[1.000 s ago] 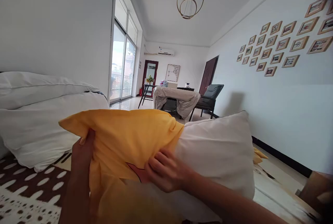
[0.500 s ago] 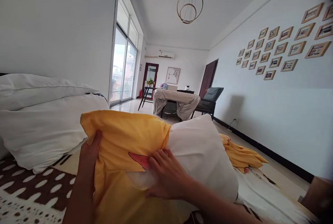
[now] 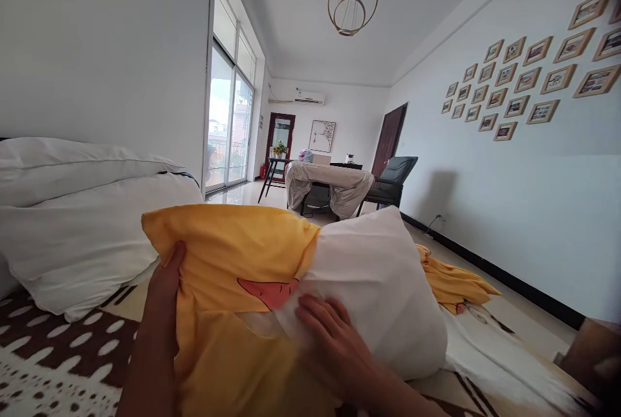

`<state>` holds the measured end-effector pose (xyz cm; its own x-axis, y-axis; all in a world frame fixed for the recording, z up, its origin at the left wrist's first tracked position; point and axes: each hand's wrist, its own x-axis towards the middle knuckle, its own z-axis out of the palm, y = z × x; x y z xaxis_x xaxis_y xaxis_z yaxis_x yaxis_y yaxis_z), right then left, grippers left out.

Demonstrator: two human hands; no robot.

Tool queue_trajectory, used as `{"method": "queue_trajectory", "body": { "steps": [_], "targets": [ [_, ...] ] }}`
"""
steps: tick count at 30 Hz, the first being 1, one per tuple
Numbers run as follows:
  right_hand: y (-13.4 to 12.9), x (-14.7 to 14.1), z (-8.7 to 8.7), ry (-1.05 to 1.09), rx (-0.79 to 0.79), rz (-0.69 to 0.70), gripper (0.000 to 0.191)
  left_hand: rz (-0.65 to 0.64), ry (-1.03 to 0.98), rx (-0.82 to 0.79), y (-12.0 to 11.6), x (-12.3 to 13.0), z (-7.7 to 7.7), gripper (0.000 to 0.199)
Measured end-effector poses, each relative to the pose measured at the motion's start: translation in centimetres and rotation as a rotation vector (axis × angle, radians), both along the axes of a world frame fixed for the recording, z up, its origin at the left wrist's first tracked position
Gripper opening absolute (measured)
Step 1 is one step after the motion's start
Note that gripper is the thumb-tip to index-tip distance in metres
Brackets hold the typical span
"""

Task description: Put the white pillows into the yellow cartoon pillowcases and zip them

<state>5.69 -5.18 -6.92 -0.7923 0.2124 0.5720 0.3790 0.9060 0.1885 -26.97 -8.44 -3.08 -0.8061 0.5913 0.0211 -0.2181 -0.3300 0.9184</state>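
A yellow pillowcase [image 3: 223, 242] with a red printed shape covers the left part of a white pillow [image 3: 383, 275]. My left hand [image 3: 167, 281] grips the pillowcase near its left end, thumb showing on the near side. My right hand [image 3: 334, 333] rests on the white pillow just right of the red print. Its fingers are bent over the white fabric, slightly blurred, and what lies under them is hidden.
White pillows [image 3: 87, 229] are stacked at the left on a brown and white patterned cover [image 3: 92, 346]. Yellow fabric [image 3: 456, 281] lies at the right. Farther back stand a covered table [image 3: 330, 178] and a dark chair [image 3: 392, 181].
My right hand has moved right, off the pillowcase edge and onto the white pillow, uncovering more of the red print. My left hand keeps its hold, and the pillowcase's left corner has shifted slightly left.
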Motion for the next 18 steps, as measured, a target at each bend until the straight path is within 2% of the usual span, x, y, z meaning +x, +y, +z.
{"method": "queue_trajectory", "body": {
  "steps": [2,5,8,11,13,15,18],
  "targets": [
    [0.2,1.8,-0.9,-0.058,-0.035,-0.028,0.05,-0.073,-0.032,0.085,0.7,0.4,-0.3,0.052],
    [1.2,2.9,-2.1,-0.144,-0.14,-0.088,0.053,-0.112,0.248,0.127,1.8,1.6,-0.8,0.066],
    [2.9,2.2,-2.4,-0.184,-0.269,-0.118,0.058,0.005,0.65,-0.152,2.8,3.2,-1.3,0.077],
    [4.9,1.1,-1.9,-0.151,-0.36,-0.153,0.059,-0.031,0.931,-0.516,3.3,4.0,-2.1,0.071],
    [6.0,0.9,-1.7,-0.101,-0.393,-0.154,0.059,-0.112,0.984,-0.685,3.5,3.5,-3.0,0.069],
    [6.6,1.2,-1.8,-0.041,-0.418,-0.116,0.058,-0.205,0.939,-0.795,3.6,2.1,-4.0,0.067],
    [6.2,2.6,-3.2,0.112,-0.497,-0.098,0.044,-0.37,0.814,-0.831,3.2,-0.1,-5.1,0.061]
  ]
}}
